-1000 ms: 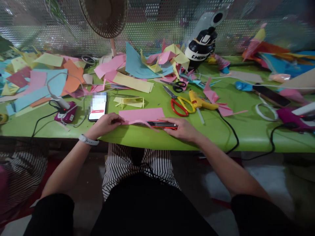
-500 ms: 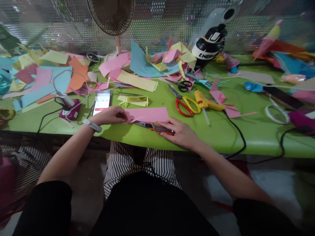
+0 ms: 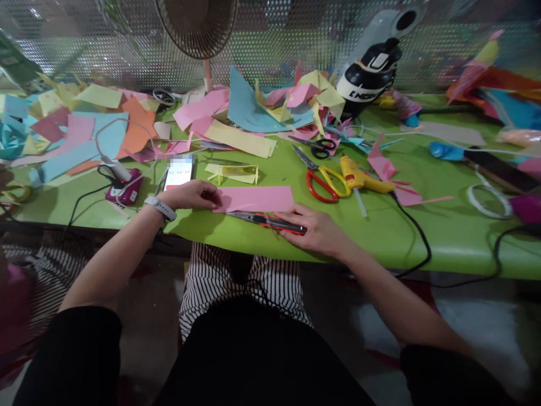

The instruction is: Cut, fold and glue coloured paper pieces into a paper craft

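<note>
A pink paper strip (image 3: 257, 198) lies flat on the green table in front of me. My left hand (image 3: 195, 194), wearing a pale wristband, is closed at the strip's left end, pinching its edge. Along the strip's near edge lies a black-and-orange utility knife (image 3: 257, 218), its pointed metal end to the left. My right hand (image 3: 310, 230) is wrapped over the knife's right end, with fingertips by the paper's lower right corner. Just beyond the strip sits a folded yellow paper piece (image 3: 239, 173).
Red-and-yellow scissors (image 3: 325, 185), black scissors (image 3: 319, 148) and a yellow glue gun (image 3: 359, 177) with a cord lie to the right. A phone (image 3: 179, 172) and purple power adapter (image 3: 124, 189) lie left. Paper scraps (image 3: 101, 132), a fan (image 3: 198, 25) and a bottle (image 3: 367, 79) stand behind.
The view has shifted slightly, so the table things appear a little further right. Both hands keep nearly the same places on the paper strip and the knife.
</note>
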Demonstrator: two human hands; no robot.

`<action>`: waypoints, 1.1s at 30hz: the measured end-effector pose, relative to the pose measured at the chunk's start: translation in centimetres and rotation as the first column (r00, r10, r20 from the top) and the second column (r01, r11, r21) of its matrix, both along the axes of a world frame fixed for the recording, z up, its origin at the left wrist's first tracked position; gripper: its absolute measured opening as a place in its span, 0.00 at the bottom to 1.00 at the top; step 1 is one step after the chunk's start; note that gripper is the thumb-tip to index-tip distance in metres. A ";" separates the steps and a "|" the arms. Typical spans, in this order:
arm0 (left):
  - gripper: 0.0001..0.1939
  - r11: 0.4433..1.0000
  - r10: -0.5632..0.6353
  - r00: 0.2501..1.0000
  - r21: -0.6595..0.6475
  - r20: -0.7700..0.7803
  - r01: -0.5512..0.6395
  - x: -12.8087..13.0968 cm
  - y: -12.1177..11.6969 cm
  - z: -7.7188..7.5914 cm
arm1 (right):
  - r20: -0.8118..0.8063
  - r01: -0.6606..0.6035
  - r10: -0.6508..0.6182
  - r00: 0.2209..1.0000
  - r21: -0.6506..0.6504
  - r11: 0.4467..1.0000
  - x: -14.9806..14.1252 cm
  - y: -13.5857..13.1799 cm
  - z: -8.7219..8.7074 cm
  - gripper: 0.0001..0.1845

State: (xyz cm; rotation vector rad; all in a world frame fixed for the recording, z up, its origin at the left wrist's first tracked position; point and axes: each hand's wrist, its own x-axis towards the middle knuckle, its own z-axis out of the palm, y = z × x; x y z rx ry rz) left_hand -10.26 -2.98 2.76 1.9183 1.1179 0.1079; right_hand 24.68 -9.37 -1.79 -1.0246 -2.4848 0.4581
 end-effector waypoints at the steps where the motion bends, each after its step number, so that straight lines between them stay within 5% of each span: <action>1: 0.14 1.000 -0.001 1.000 0.001 0.002 0.001 0.0 0.0 0.0 | 0.003 0.000 0.000 1.000 0.002 1.000 0.0 0.0 0.0 0.23; 33: 0.13 0.998 -0.046 0.998 -0.045 0.050 0.048 -0.2 0.3 0.0 | -0.047 0.055 -0.054 0.997 0.021 0.998 -1.1 -0.5 -0.3 0.21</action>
